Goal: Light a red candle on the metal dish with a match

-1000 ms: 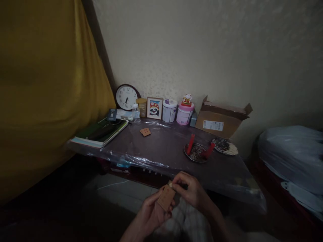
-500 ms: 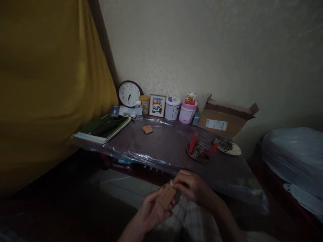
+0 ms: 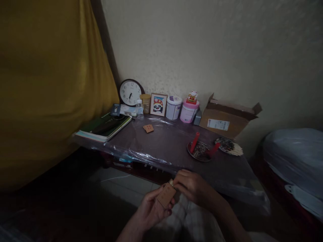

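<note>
My left hand (image 3: 151,210) holds a small brown cardboard matchbox (image 3: 166,195) above my lap, thumb on one side and fingers round the other. Its far end shows a pale inner part (image 3: 171,182) sticking out. The fingertips of my right hand (image 3: 191,186) are pinched together right at that end; what they grip, if anything, is hidden. Beyond the hands, on the table, a metal plate (image 3: 200,159) carries a red candle (image 3: 194,142) standing up and another red candle (image 3: 214,150) leaning over, among dark burnt bits.
A second plate with matches (image 3: 236,149), many blackened, lies to the right. Two more brown matchboxes (image 3: 148,128) lie mid-table. Along the wall stand a clock (image 3: 130,92), a framed panda picture (image 3: 158,105), tins (image 3: 173,109) and a cardboard box (image 3: 227,117). Books (image 3: 103,126) lie left.
The view has shifted slightly. Both hands keep nearly the same pose at the matchbox, with the right fingers still at its end.
</note>
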Demonstrator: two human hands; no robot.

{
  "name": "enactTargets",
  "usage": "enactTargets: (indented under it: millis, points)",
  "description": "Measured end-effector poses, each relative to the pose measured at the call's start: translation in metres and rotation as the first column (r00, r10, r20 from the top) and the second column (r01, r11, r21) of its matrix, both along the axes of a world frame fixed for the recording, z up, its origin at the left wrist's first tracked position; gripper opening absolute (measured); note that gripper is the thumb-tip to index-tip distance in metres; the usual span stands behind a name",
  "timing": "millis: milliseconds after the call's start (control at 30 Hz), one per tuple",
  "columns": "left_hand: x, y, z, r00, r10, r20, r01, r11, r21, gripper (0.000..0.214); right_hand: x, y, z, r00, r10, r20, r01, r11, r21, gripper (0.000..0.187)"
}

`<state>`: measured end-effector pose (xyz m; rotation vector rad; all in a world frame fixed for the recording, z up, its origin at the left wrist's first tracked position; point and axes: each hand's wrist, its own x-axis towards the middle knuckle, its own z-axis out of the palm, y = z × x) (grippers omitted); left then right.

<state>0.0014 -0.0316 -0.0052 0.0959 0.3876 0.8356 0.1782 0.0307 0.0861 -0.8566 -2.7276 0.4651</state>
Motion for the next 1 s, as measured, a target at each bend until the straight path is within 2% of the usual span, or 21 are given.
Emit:
enactTargets:
  millis: [600,1000]
  points:
    - [-0.006,0.0013,0.0008,0.998,0.0,-0.068,0.003,1.0,0.03,0.028,-0.0072,0.0032,0.0063,0.988,0.117,0.105,-0.135,0.973,0.188,0.03]
    - [-0.0081,-0.0006,0.001,0.995,-0.004,-0.099,0.007,0.999,0.031,0.026,-0.0055,0.0052,0.0079,0.979,0.154,0.137,-0.169,0.98,0.104,0.024]
